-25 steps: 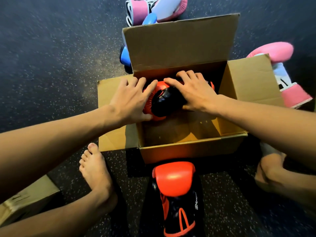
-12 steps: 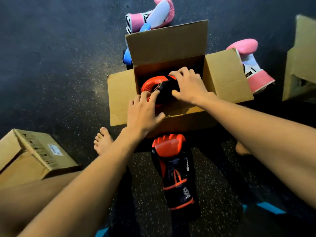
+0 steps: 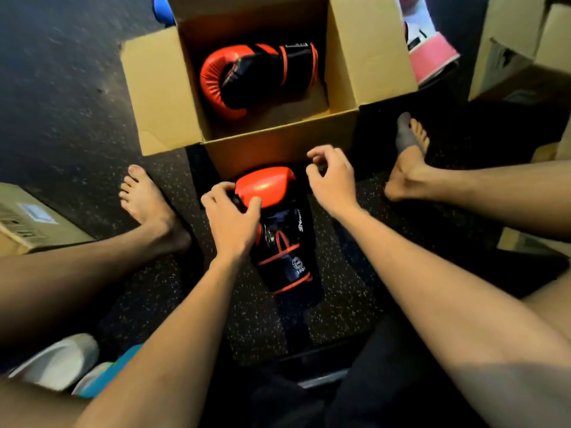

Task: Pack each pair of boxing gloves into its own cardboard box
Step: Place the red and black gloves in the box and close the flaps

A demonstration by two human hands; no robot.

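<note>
Our left hand (image 3: pixel 230 217) grasps the red padded end of a red-and-black boxing glove (image 3: pixel 284 242) lying on the dark speckled rubber floor (image 3: pixel 340 288). The thumb lies on the padding and the fingers curl round its left side. Our right hand (image 3: pixel 332 177) hovers just right of that padded end, fingers loosely curled, grasping nothing and not touching the glove.

This glove carries white lettering along its right edge, too blurred for us to read with certainty. Lower down there is a round white emblem with digits beneath that look like "100". Its long axis runs from us towards the open brown cardboard box (image 3: pixel 154 97). The padded end points away from us, close to the box's near wall, and the black cuff points back at us.

Inside the box lies the matching red-and-black glove (image 3: pixel 256 78), on its side. Its long axis runs left to right, with the red padding to the left and the cuff to the right. A small pale label on the cuff is unreadable.

A pink-and-white boxing glove (image 3: pixel 429 47) sits just beyond the box's right flap. A second cardboard box (image 3: pixel 519 47) stands at the far right. A third cardboard box (image 3: pixel 34 220) at the left edge bears a white sticker and printed lines we cannot read. Our bare feet (image 3: pixel 148 205) rest on the floor on either side.
</note>
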